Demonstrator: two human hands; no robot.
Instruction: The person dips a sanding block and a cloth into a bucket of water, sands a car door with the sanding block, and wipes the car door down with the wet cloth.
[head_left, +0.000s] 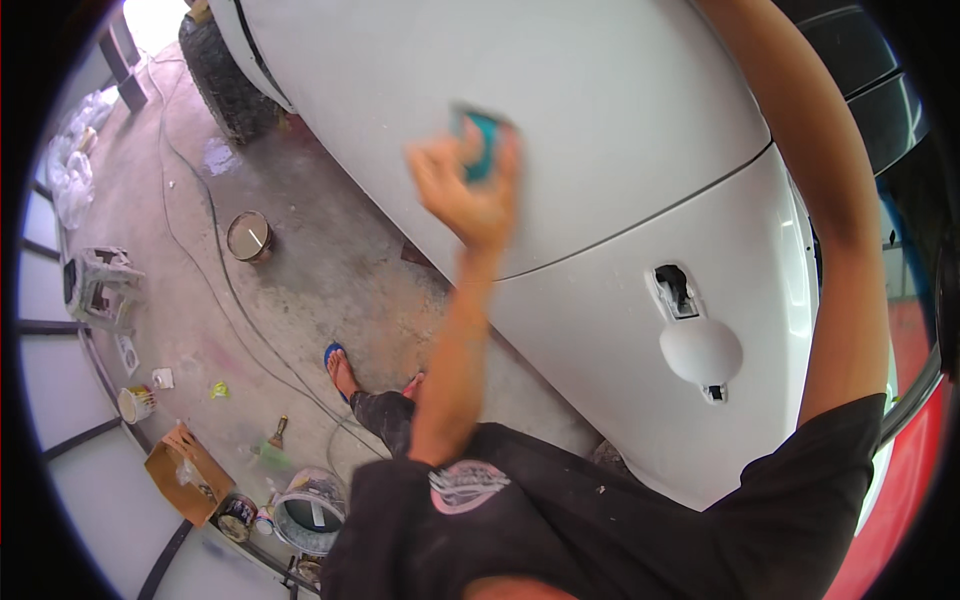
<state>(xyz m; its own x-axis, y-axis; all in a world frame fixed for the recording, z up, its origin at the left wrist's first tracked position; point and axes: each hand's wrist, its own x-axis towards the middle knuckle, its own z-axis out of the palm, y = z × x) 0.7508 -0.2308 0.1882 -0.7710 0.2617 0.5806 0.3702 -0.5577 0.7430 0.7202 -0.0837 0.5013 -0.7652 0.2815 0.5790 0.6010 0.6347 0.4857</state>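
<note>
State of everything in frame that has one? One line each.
Left hand: closed on the teal block, motion-blurred
Teal block: held at the pale car panel
Right hand: out of view
Handle recess: dark holes exposed
Cardboard box: open
Grey bucket: open-topped
Cable: loose on the floor
Blue sandal: worn

Well to the left of the left hand's blurred fingers (428, 170), a stained grey concrete floor (310, 225) spreads beneath a long dark cable (212, 215), reaching a wall of pale panels (62, 395) in dark frames. White light (155, 22) glares beyond the fingers at the far upper left; crumpled clear plastic sheeting (72, 185) lies directly left, and a paint-spattered whitish stool (118, 268) stands lower left, nearer the person, by the wall.
</note>
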